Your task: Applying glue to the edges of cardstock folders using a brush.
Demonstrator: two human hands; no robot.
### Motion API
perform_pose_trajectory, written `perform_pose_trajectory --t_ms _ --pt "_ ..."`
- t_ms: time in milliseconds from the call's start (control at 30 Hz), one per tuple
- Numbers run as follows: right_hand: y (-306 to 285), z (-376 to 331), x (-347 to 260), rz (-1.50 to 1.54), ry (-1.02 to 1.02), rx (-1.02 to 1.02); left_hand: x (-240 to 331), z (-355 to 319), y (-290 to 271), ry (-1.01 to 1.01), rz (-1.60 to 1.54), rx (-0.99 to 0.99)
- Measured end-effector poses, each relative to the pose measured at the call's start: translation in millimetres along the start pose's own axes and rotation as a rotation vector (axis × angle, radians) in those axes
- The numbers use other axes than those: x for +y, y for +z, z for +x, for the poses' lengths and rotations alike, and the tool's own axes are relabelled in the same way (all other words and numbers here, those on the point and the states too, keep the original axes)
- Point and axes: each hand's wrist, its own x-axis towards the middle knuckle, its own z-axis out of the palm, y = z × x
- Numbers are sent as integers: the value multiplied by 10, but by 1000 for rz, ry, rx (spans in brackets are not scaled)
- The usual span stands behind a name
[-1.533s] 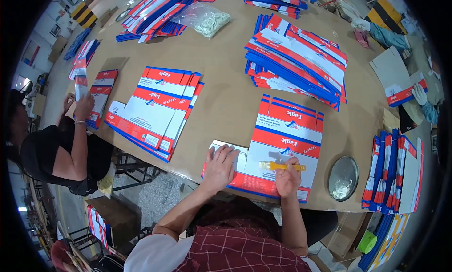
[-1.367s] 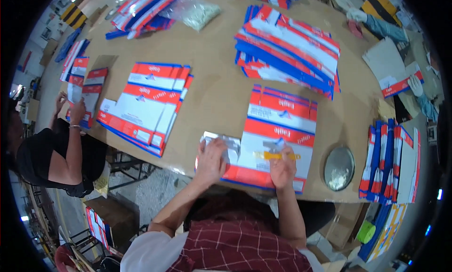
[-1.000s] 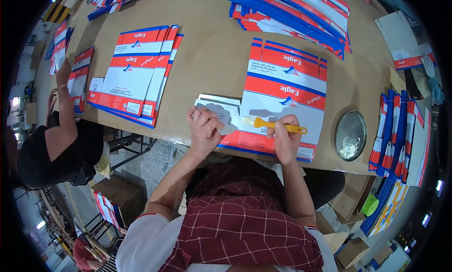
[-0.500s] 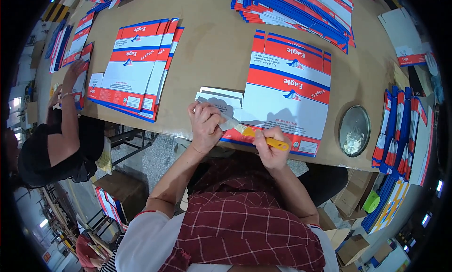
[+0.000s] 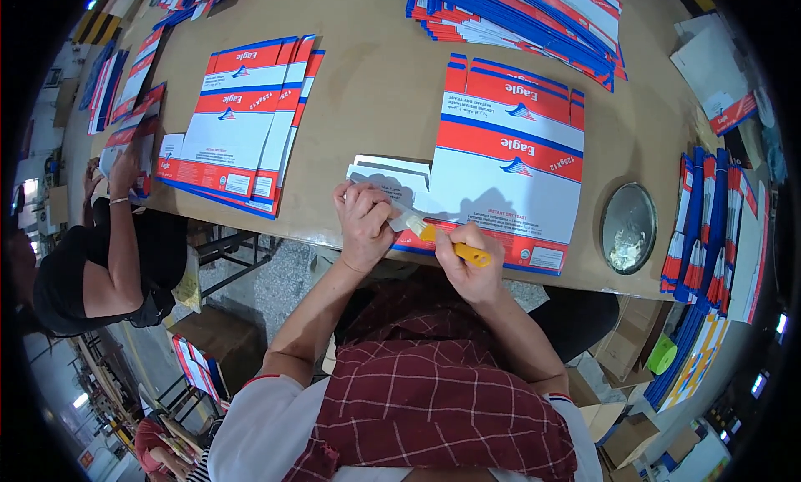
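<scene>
In my right hand (image 5: 471, 263) is a paintbrush (image 5: 429, 232) with a yellow handle and pale bristles. Its bristles lie at the lower left of a flat carton blank (image 5: 492, 177), printed red, white and blue, which lies at the table's front edge. My left hand (image 5: 365, 223) is closed, fingers bent, on a thin pale strip (image 5: 404, 211) slanting toward the bristles. Part of this strip is hidden under the fingers. Beyond the left hand, the carton's small side flap (image 5: 392, 175) shows white and grey.
A round dish (image 5: 629, 229) with whitish paste stands on the right of the table (image 5: 367, 81). More carton blanks lie in a left stack (image 5: 238, 123), a far pile (image 5: 517, 23) and a bundle (image 5: 701, 223) on the right. At the left, a co-worker's hand (image 5: 125, 169) handles cartons.
My right hand has moved slightly left with the brush, bringing the bristles closer to my left hand. My left hand stays put. The co-worker's hands have shifted, and a carton there is lifted.
</scene>
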Motion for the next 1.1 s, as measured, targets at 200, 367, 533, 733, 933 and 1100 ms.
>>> perform_pose_trajectory --t_ms 200,367,533,733,933,1100 --pt "6 14 67 83 113 73 -23 32 -10 -6 -4 -10" --pt "-7 79 99 144 279 35 -78 98 -10 21 -15 24" --pt "-80 5 208 232 264 5 24 81 -36 -5 -21 5" --pt "-372 95 31 521 421 121 49 -111 3 -18 -42 -15" --pt "-392 166 266 542 306 -72 15 51 -56 3 -27 31" --pt "-272 84 435 585 266 -87 -50 48 3 8 -44 34"
